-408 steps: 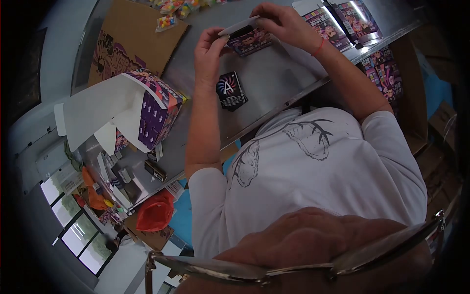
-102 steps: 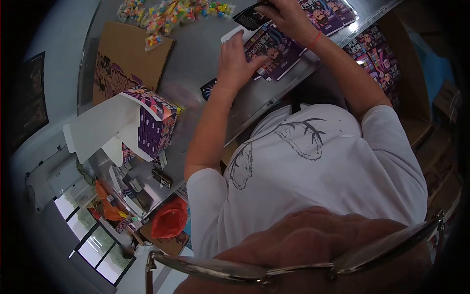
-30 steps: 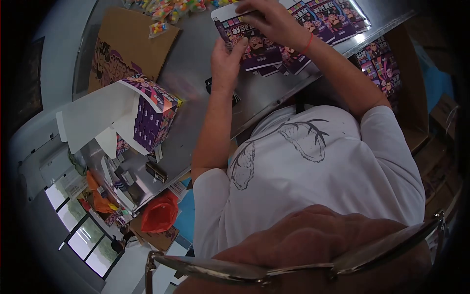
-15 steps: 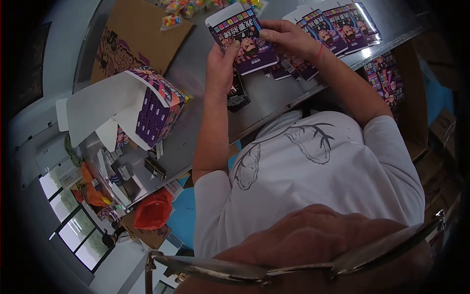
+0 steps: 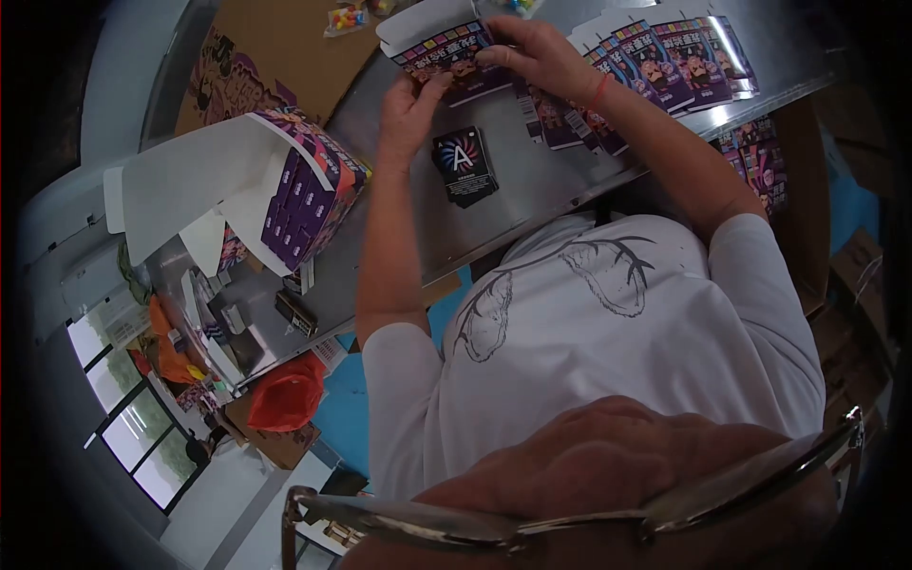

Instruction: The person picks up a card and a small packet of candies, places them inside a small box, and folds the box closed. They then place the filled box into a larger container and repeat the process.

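Note:
A small purple printed carton with a white top flap stands tilted between my two hands, its flap open and pointing away from me. My left hand pinches its near left side, thumb on the printed face. My right hand, with a red string at the wrist, grips its right side, thumb on the front and the other fingers partly hidden. Below the carton, on the metal table, lies a stack of black cards with a white letter A on top. Right of my right hand, several similar purple cartons lie overlapped in a fanned row.
A purple display box with a raised white lid stands left of my left forearm. Behind it is a brown cardboard sheet or box. Packets of colourful candy lie at the far edge. A red bag is at lower left.
Both hands and the carton have moved away from me and slightly left. The carton has tipped, showing more of its open flap. The black card stack is now uncovered.

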Action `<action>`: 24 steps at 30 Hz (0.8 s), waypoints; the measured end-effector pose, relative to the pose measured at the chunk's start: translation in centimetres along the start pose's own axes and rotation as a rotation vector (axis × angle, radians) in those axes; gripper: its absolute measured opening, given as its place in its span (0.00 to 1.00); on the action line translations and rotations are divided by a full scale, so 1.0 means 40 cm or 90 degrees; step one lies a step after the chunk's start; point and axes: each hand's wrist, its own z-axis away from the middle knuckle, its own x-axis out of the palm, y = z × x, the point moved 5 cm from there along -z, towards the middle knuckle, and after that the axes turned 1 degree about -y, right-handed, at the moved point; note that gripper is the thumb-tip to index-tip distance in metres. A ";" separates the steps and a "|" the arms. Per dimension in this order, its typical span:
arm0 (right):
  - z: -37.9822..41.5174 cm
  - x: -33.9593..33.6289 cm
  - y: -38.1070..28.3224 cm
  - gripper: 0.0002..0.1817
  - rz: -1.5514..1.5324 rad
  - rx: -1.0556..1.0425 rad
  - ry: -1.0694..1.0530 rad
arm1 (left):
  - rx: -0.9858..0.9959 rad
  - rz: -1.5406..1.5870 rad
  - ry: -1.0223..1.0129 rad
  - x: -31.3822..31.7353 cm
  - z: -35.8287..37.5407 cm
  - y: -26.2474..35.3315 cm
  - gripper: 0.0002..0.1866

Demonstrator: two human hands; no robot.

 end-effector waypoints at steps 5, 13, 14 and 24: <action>-0.038 0.014 -0.021 0.15 0.074 -0.127 0.076 | 0.190 -0.319 0.065 -0.064 -0.034 0.006 0.12; -0.025 0.026 0.021 0.15 0.174 -0.008 -0.071 | 0.179 -0.339 -0.005 -0.036 -0.012 -0.031 0.14; -0.022 0.024 0.028 0.15 0.171 -0.008 -0.071 | 0.195 -0.371 0.009 -0.033 -0.015 -0.030 0.15; -0.002 0.031 0.041 0.17 0.120 0.026 -0.085 | 0.098 -0.012 0.152 -0.082 -0.003 0.012 0.19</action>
